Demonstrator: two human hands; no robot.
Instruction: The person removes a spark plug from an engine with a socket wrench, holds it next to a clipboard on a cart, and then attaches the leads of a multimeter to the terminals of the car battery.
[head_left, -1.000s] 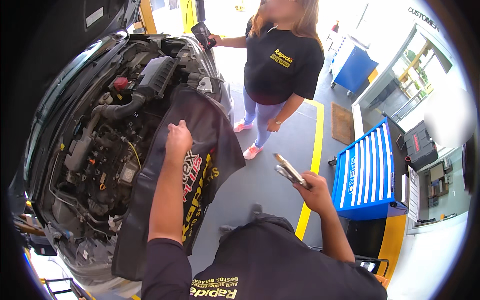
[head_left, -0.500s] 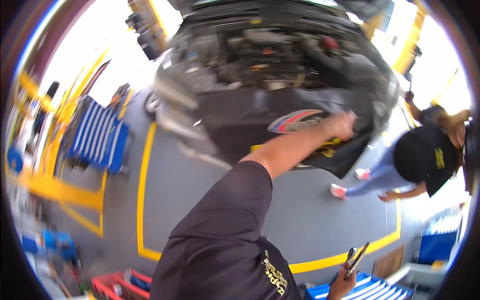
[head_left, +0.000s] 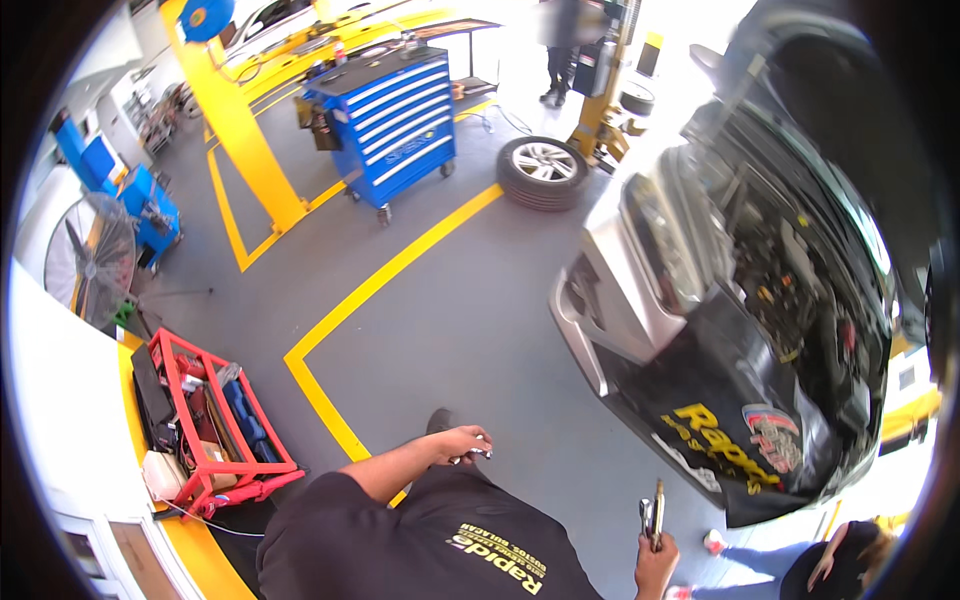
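Left grip (head_left: pixel 462 446) swung off the draped black sheet (head_left: pixel 715 385), clasping silvery metal (head_left: pixel 484 452); right grip (head_left: pixel 656 565) carried slim metal tools (head_left: pixel 657 512), seemingly needing steadiness.

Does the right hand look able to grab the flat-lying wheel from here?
Probably not: the right hand holds metal tools, and the wheel lies well off across the floor.

Cannot identify the small shiny item (head_left: pixel 480 452) in the left hand (head_left: pixel 459 446), mostly covered by the grip. Cannot see the lower ends of the two metal tools (head_left: pixel 658 514), buried in the right hand (head_left: pixel 657 564). Lose part of the nearby co-worker (head_left: pixel 830 568) at the bottom edge, and the head of the distant person (head_left: pixel 561 45), blurred too, at the top. Cannot separate small parts inside the shadowed engine bay (head_left: pixel 785 290).
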